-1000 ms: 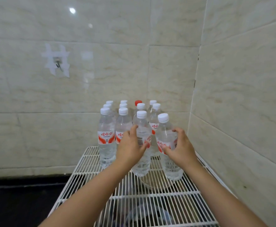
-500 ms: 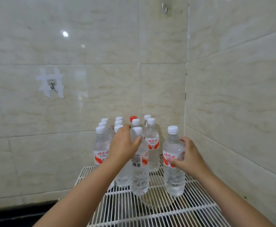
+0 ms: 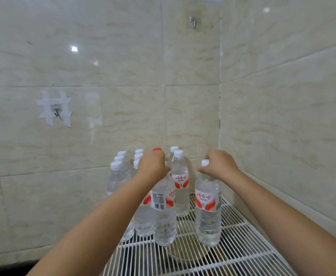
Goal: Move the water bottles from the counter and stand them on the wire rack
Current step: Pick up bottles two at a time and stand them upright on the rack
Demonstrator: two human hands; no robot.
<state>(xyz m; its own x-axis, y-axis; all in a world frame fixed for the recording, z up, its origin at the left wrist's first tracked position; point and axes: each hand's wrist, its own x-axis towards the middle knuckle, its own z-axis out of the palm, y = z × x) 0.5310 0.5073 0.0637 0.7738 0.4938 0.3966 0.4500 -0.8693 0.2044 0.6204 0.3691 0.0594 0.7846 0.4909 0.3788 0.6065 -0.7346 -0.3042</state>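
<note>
Several clear water bottles with red-and-white labels stand upright on the white wire rack [image 3: 241,246] in the tiled corner. My left hand [image 3: 153,166] grips the top of the front middle bottle [image 3: 164,214], hiding its cap. My right hand [image 3: 219,166] holds the neck of the right front bottle [image 3: 208,212], whose white cap shows between my fingers. Behind them stand more bottles, one [image 3: 180,188] with a white cap and one with a red cap [image 3: 156,149].
Tiled walls close the rack in at the back and right. A taped metal hook [image 3: 56,112] sits on the back wall at left; another hook [image 3: 194,21] is high near the corner. A dark counter edge [image 3: 7,269] shows at bottom left. Something round lies under the rack.
Both hands have slid up from the bottles' labels to their necks and caps. The camera has tilted upward, showing more wall and less rack.
</note>
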